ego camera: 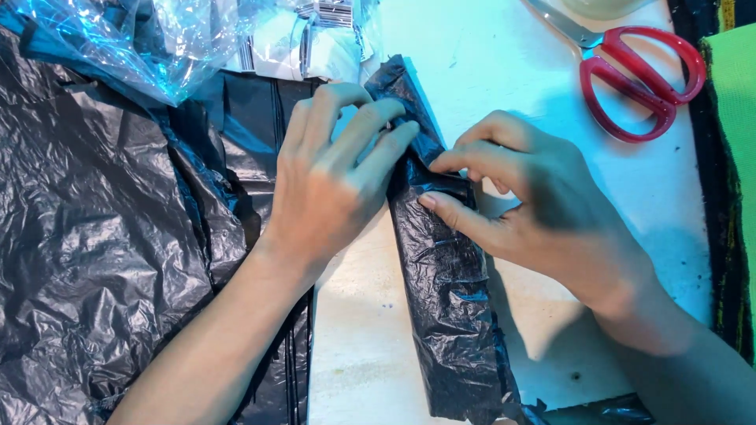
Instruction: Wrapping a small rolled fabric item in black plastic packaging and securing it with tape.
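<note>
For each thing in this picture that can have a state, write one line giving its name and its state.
Black plastic strip: folded long and narrow, flat on the table, pinched by both hands.
Left hand: fingers pressing the strip's upper part.
Right hand: thumb and forefinger pinching a fold.
Red scissors: shut, lying untouched.
Black plastic sheeting: crumpled, spread out.
Clear plastic: crumpled.

The folded plastic strip [445, 299] is glossy black, crinkled, with pale blue-white glints along its creases. The large plastic sheet [94, 236] is the same shiny black, veined with grey highlights. The clear wrap [118, 43] is see-through with a cyan-blue tint and white sparkles. The table [504, 63] is white, washed turquoise above and cream below. The scissors [642, 79] have red handles and silver blades. The cloth [736, 110] is bright green beside a black edge.
</note>
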